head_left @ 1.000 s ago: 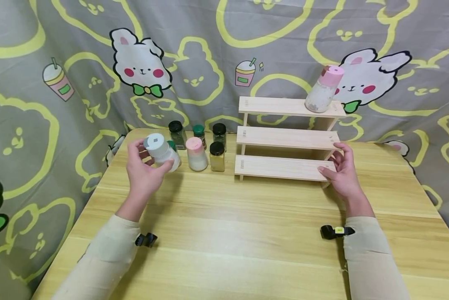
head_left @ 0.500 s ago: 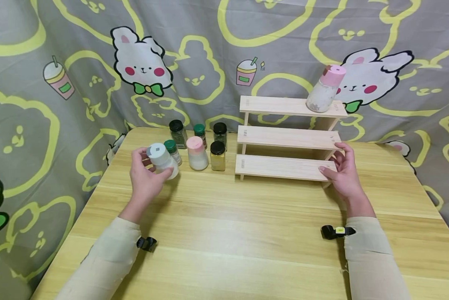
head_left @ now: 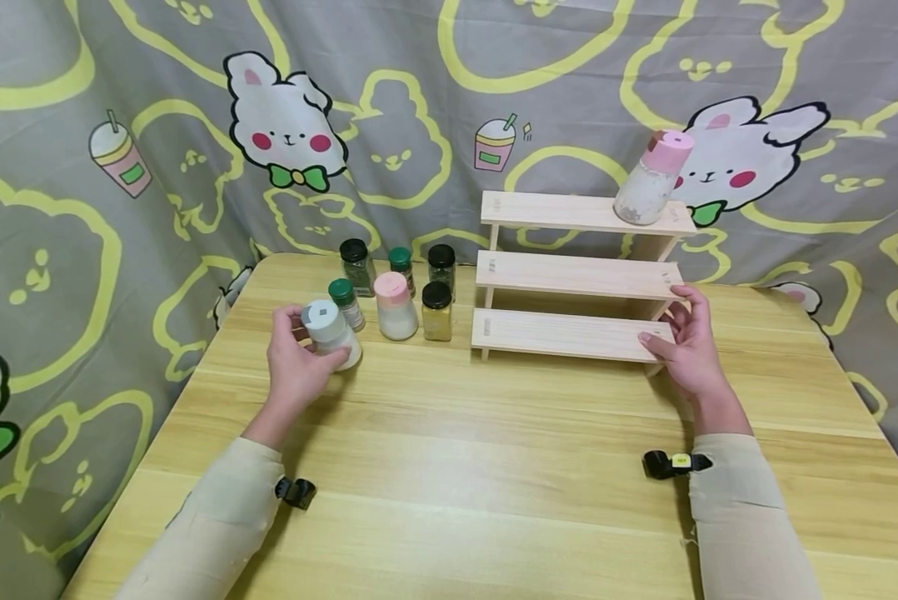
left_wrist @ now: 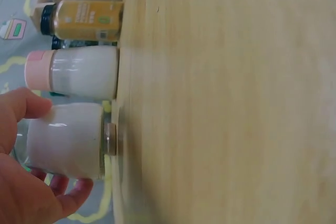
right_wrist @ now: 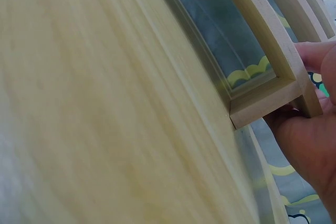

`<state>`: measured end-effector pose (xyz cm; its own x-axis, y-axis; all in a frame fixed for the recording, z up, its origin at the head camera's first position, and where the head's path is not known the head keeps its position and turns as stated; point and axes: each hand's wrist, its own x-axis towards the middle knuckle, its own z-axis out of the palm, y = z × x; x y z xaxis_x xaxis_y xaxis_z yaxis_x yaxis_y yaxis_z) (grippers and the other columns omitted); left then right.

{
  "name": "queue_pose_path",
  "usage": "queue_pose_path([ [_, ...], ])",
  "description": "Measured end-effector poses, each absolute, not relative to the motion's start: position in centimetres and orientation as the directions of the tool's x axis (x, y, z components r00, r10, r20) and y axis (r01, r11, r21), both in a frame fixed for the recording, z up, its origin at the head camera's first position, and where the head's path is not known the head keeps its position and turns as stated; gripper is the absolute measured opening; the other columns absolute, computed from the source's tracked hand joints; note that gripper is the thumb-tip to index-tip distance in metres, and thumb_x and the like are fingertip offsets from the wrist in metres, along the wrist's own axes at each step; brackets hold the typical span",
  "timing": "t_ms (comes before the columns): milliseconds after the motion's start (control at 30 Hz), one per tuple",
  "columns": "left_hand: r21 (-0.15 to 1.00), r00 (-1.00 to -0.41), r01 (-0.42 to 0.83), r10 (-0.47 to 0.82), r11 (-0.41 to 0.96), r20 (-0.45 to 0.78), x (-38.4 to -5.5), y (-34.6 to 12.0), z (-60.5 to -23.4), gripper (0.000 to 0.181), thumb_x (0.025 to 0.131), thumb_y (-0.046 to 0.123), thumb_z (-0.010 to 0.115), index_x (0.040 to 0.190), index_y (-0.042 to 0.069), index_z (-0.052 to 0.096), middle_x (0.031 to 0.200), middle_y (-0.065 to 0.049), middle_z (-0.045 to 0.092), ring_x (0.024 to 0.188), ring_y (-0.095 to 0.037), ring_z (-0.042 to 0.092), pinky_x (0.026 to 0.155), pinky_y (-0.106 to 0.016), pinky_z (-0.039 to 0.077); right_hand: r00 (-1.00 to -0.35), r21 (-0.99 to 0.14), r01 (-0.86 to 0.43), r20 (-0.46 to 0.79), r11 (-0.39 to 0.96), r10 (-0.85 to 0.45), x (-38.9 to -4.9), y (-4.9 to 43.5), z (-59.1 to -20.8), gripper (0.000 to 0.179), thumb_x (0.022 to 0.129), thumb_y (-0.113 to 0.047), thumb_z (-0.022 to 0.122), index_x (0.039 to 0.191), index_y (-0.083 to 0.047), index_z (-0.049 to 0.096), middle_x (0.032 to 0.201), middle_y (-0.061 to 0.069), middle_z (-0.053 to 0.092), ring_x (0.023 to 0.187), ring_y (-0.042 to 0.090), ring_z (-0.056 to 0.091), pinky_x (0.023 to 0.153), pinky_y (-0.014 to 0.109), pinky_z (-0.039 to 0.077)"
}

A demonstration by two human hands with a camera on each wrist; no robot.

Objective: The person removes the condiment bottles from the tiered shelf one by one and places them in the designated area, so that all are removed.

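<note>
My left hand [head_left: 295, 362] grips a clear seasoning shaker [head_left: 336, 337] with a pale grey-white cap and white contents. In the left wrist view the shaker's base [left_wrist: 101, 142] hangs just off the tabletop, thumb on one side and fingers round the other. At the right end of a three-tier wooden shelf rack [head_left: 569, 335], my right hand [head_left: 689, 350] holds the side, its thumb on the lowest board. A pink-capped shaker [head_left: 653, 183] stands on the top tier. Beside the left hand is another pink-capped shaker [head_left: 396, 310], and behind it a green-lidded spice jar [head_left: 346, 302].
A black-lidded jar of yellow spice [head_left: 437, 312] stands left of the rack. Behind are two more black-lidded jars, one dark green [head_left: 357, 268], one near the rack [head_left: 442, 268], and a second green-lidded jar [head_left: 401, 265]. A patterned curtain [head_left: 396, 100] hangs behind the wooden table [head_left: 449, 467].
My left hand has brought the grey-capped shaker down and toward me, uncovering the green-lidded jar behind it. My right hand has stayed on the rack.
</note>
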<state>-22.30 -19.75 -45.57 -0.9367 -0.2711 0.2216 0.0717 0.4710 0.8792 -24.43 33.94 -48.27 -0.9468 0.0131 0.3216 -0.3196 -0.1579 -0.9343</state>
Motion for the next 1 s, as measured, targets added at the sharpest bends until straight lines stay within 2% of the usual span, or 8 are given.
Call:
queue_pose_path([
  [133, 0.888, -0.941, 0.055, -0.275, 0.457, 0.200, -22.24, -19.91, -45.75, 0.078, 0.072, -0.002, 0.085, 0.132, 0.003, 0.035, 0.129, -0.018, 0.049, 0.116, -0.032, 0.048, 0.098, -0.046, 0.046, -0.945, -0.933, -0.325, 0.327, -0.157, 0.011, -24.37, 33.95, -48.27, 0.087, 0.080, 0.036, 0.047, 0.146, -0.017, 0.030, 0.139, 0.011, 0.042, 0.123, 0.023, 0.046, 0.086, 0.023, 0.053],
  [400, 0.892, -0.941, 0.027, -0.289, 0.452, 0.175, -21.97, -20.21, -46.20, 0.078, 0.072, -0.004, 0.085, 0.131, 0.005, 0.035, 0.130, -0.017, 0.048, 0.118, -0.032, 0.048, 0.100, -0.046, 0.045, -0.945, -0.931, -0.324, 0.328, -0.170, 0.007, -24.36, 33.93, -48.29, 0.087, 0.080, 0.036, 0.047, 0.146, -0.018, 0.031, 0.140, 0.011, 0.041, 0.123, 0.023, 0.045, 0.086, 0.023, 0.053],
  [733, 0.900, -0.944, -0.009, -0.301, 0.436, 0.137, -21.63, -20.39, -46.13, 0.079, 0.073, -0.004, 0.084, 0.133, 0.005, 0.033, 0.133, -0.018, 0.047, 0.120, -0.033, 0.047, 0.102, -0.046, 0.044, -0.946, -0.933, -0.322, 0.325, -0.160, 0.006, -24.47, 34.08, -48.49, 0.087, 0.081, 0.035, 0.049, 0.147, -0.017, 0.030, 0.140, 0.011, 0.042, 0.127, 0.030, 0.042, 0.085, 0.023, 0.053],
  [1000, 0.877, -0.953, -0.030, -0.277, 0.480, 0.119, -21.87, -20.56, -45.92, 0.080, 0.073, -0.002, 0.084, 0.134, 0.004, 0.033, 0.134, -0.020, 0.046, 0.122, -0.036, 0.046, 0.103, -0.048, 0.043, -0.945, -0.933, -0.324, 0.327, -0.158, 0.006, -24.44, 34.14, -48.51, 0.087, 0.081, 0.035, 0.048, 0.147, -0.017, 0.030, 0.141, 0.011, 0.042, 0.126, 0.027, 0.044, 0.086, 0.023, 0.053],
])
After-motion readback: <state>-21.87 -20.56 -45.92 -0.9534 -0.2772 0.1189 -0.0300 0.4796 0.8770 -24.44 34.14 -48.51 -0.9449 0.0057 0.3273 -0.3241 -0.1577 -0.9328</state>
